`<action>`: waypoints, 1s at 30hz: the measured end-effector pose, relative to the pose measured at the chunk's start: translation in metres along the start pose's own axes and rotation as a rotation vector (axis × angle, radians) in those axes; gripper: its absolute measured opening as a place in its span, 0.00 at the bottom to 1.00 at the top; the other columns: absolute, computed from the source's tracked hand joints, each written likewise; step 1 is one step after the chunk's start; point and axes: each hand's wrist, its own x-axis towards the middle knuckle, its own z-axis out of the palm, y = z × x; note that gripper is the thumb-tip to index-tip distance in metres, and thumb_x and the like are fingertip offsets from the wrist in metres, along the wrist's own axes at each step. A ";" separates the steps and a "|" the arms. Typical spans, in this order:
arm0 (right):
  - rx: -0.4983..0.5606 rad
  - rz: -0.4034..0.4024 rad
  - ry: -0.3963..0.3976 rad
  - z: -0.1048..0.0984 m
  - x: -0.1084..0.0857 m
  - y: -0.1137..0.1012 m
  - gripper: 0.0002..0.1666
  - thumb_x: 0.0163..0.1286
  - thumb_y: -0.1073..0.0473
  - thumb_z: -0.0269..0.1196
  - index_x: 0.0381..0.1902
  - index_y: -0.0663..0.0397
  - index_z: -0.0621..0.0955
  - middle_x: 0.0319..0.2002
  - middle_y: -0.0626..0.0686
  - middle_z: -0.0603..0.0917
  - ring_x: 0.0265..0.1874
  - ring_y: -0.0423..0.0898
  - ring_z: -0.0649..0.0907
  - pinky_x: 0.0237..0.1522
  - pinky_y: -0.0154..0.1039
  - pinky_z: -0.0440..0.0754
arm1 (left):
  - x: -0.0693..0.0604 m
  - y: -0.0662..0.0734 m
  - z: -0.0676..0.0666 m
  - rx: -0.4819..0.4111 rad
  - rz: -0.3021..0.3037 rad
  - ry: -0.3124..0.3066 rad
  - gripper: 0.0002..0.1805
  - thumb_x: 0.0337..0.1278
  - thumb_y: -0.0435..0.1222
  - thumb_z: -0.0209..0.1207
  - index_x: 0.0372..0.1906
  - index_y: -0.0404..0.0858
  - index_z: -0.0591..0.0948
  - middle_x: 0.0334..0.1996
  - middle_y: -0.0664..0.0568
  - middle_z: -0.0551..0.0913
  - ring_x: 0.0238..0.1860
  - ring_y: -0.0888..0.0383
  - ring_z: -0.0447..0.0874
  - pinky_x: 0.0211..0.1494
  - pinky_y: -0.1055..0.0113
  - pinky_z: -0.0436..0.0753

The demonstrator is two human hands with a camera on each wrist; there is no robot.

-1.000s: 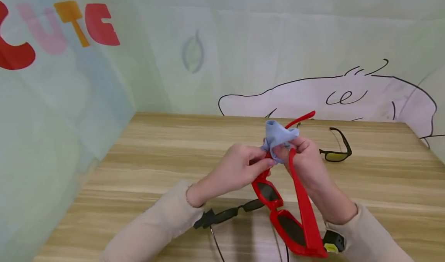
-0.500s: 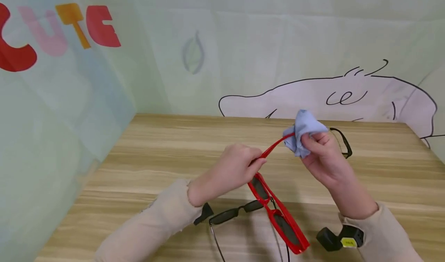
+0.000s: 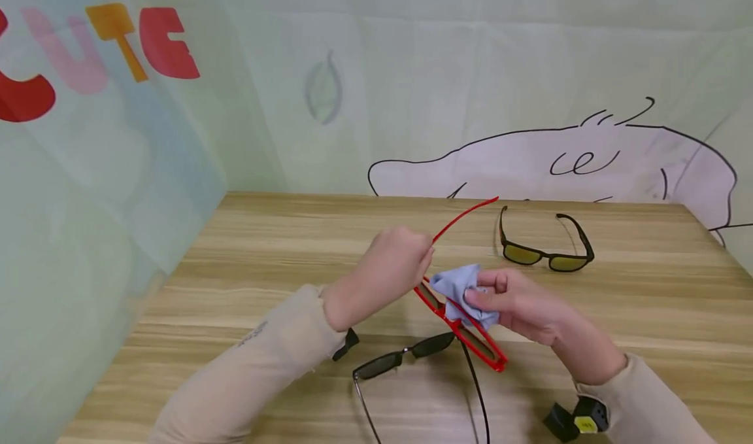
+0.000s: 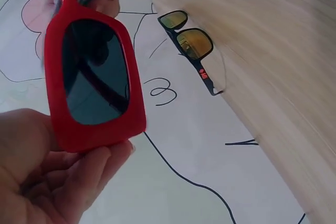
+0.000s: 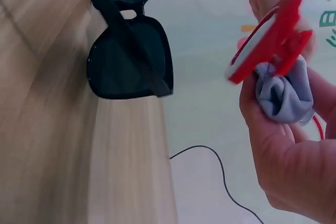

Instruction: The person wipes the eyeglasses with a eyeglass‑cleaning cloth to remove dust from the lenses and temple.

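My left hand (image 3: 385, 271) grips red-framed sunglasses (image 3: 442, 310) at one end, near a hinge; in the left wrist view its fingers curl under the frame (image 4: 137, 121) beside a dark lens. One red temple arm (image 3: 465, 218) points up and away from that hand. In my right hand (image 3: 523, 303) a crumpled light blue cloth (image 3: 465, 290) is pinched between thumb and fingers. The cloth lies against the red sunglasses, behind the second temple arm. From the right wrist view, the bunched cloth (image 5: 286, 95) sits right below the red frame.
Black sunglasses (image 3: 406, 356) lie on the wooden table (image 3: 282, 248) below the hands, arms toward the front edge. Farther back right rest dark-framed glasses with yellowish lenses (image 3: 544, 258). A printed cloth backdrop (image 3: 265, 104) stands behind the table.
The right hand slid the cloth off the upper red temple arm, then brought it down to the frame. The left hand kept its hold while the sunglasses tilted; the yellowish-lensed glasses came into full view.
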 end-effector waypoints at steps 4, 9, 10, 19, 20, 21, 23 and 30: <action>-0.066 0.035 0.079 0.003 0.001 -0.004 0.08 0.61 0.65 0.64 0.39 0.58 0.79 0.37 0.52 0.82 0.34 0.42 0.82 0.40 0.35 0.80 | 0.000 -0.002 0.002 0.002 -0.023 -0.034 0.13 0.58 0.26 0.55 0.18 0.34 0.76 0.12 0.52 0.70 0.13 0.62 0.62 0.15 0.73 0.66; -0.009 -0.090 0.164 -0.011 -0.011 -0.005 0.10 0.62 0.68 0.62 0.42 0.55 0.80 0.40 0.50 0.80 0.35 0.43 0.79 0.39 0.36 0.79 | -0.002 -0.013 0.003 -0.002 -0.112 0.030 0.13 0.57 0.28 0.57 0.18 0.35 0.76 0.11 0.54 0.68 0.13 0.61 0.63 0.16 0.71 0.66; 0.024 -0.141 0.160 -0.015 -0.015 -0.004 0.12 0.63 0.69 0.61 0.45 0.55 0.80 0.41 0.50 0.80 0.37 0.43 0.80 0.40 0.37 0.79 | -0.002 -0.016 0.002 -0.008 -0.138 0.058 0.14 0.57 0.28 0.58 0.16 0.36 0.75 0.10 0.55 0.67 0.13 0.61 0.62 0.16 0.71 0.65; 0.035 -0.369 0.053 -0.017 -0.024 0.010 0.13 0.63 0.73 0.58 0.44 0.55 0.79 0.38 0.50 0.82 0.39 0.44 0.82 0.44 0.41 0.80 | -0.001 -0.027 -0.007 -0.127 -0.239 0.210 0.15 0.56 0.26 0.56 0.15 0.34 0.77 0.08 0.54 0.68 0.11 0.62 0.61 0.14 0.73 0.62; 0.048 -0.378 0.063 -0.017 -0.024 0.010 0.14 0.63 0.73 0.58 0.44 0.56 0.78 0.39 0.51 0.82 0.40 0.44 0.82 0.44 0.41 0.80 | -0.001 -0.027 -0.007 -0.127 -0.237 0.208 0.14 0.55 0.26 0.56 0.15 0.34 0.77 0.08 0.53 0.69 0.11 0.62 0.61 0.14 0.74 0.62; 0.059 -0.383 0.086 -0.017 -0.026 0.008 0.14 0.64 0.74 0.57 0.45 0.56 0.78 0.39 0.51 0.82 0.40 0.44 0.82 0.44 0.40 0.80 | -0.001 -0.027 -0.007 -0.126 -0.234 0.199 0.14 0.55 0.26 0.57 0.16 0.34 0.78 0.09 0.53 0.70 0.11 0.62 0.61 0.15 0.74 0.62; 0.073 -0.378 0.166 -0.020 -0.029 0.002 0.14 0.64 0.74 0.56 0.45 0.58 0.78 0.40 0.51 0.81 0.39 0.45 0.82 0.43 0.39 0.80 | -0.002 -0.026 -0.006 -0.137 -0.224 0.177 0.12 0.55 0.26 0.57 0.17 0.34 0.79 0.10 0.53 0.72 0.12 0.63 0.62 0.15 0.74 0.62; 0.005 -0.299 0.428 -0.035 -0.046 -0.017 0.15 0.68 0.73 0.53 0.46 0.55 0.81 0.45 0.51 0.80 0.40 0.46 0.82 0.45 0.35 0.78 | 0.000 -0.021 -0.007 -0.582 -0.360 -0.020 0.04 0.54 0.32 0.61 0.33 0.35 0.80 0.19 0.53 0.81 0.19 0.62 0.77 0.25 0.72 0.75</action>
